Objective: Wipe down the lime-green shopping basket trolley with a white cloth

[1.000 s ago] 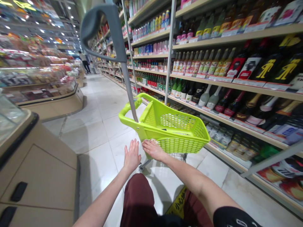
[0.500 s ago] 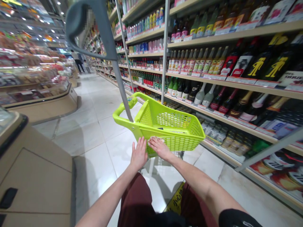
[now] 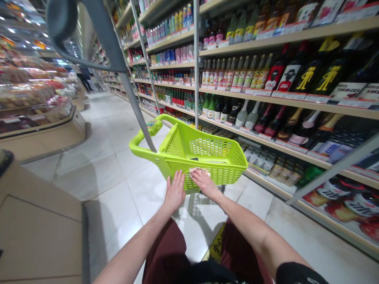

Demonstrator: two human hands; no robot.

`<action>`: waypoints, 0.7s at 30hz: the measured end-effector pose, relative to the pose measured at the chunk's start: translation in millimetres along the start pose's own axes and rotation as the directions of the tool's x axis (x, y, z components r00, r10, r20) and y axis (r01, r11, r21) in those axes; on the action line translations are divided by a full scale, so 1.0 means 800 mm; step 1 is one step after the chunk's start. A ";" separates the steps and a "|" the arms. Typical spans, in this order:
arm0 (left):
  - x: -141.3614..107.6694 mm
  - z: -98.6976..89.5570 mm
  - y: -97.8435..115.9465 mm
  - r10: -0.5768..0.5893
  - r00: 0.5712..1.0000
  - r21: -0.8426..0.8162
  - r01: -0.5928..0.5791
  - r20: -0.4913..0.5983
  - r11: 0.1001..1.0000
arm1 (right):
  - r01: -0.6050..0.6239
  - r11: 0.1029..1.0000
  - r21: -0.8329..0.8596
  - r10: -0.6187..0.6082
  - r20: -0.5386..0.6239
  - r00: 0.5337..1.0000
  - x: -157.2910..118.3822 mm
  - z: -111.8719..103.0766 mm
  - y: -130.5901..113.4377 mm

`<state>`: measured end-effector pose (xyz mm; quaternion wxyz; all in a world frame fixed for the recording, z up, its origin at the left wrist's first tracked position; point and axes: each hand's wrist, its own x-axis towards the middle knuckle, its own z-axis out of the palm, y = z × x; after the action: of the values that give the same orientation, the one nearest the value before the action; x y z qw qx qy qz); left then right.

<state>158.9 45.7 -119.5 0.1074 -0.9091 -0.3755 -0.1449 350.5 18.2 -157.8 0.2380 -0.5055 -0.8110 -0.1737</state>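
green plastic makes up the basket (image 3: 168, 161), which stands on the floor (image 3: 109, 173) just past the person's knees. the right hand (image 3: 205, 183) holds a white cloth (image 3: 195, 169) under its flat fingers, against the basket's near wall. it has slid to the right, away from the handle end, so the cloth now sits by the wall's middle, over the holes. the left hand (image 3: 175, 193) was off to the left, and has come in to rest on the same wall; its fingers are straight and hold nothing. the rim runs just above both hands. the right end looks near the shelves (image 3: 251, 96), but i can't tell the gap. open floor lies left, between basket and counter (image 3: 41, 232).
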 end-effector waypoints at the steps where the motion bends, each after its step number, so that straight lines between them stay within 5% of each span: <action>1: 0.000 0.001 0.004 0.013 1.000 -0.001 -0.013 0.009 1.000 | -0.007 1.000 0.001 0.007 0.031 1.000 -0.009 0.006 -0.004; 4: 0.004 0.000 0.012 0.040 0.999 -0.004 -0.040 0.024 0.999 | -0.011 1.000 0.026 0.010 0.018 1.000 -0.019 -0.002 -0.007; 10: 0.026 -0.009 0.028 0.054 0.999 -0.006 -0.054 0.003 0.999 | -0.145 0.988 0.046 0.152 -0.218 0.964 -0.006 -0.056 0.027; 17: 0.033 -0.001 0.063 0.150 0.988 -0.037 -0.149 0.041 0.988 | -0.107 0.994 -0.001 0.107 0.000 0.994 -0.069 -0.008 0.028; 21: 0.038 -0.001 0.066 0.159 0.986 -0.029 -0.157 0.049 0.987 | -0.165 0.986 0.029 0.167 -0.091 0.982 -0.076 -0.029 0.032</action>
<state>216.9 28.1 -112.8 0.0974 -0.9407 -0.3031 -0.1172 401.4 -27.9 -171.7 0.2943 -0.5601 -0.7560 -0.1681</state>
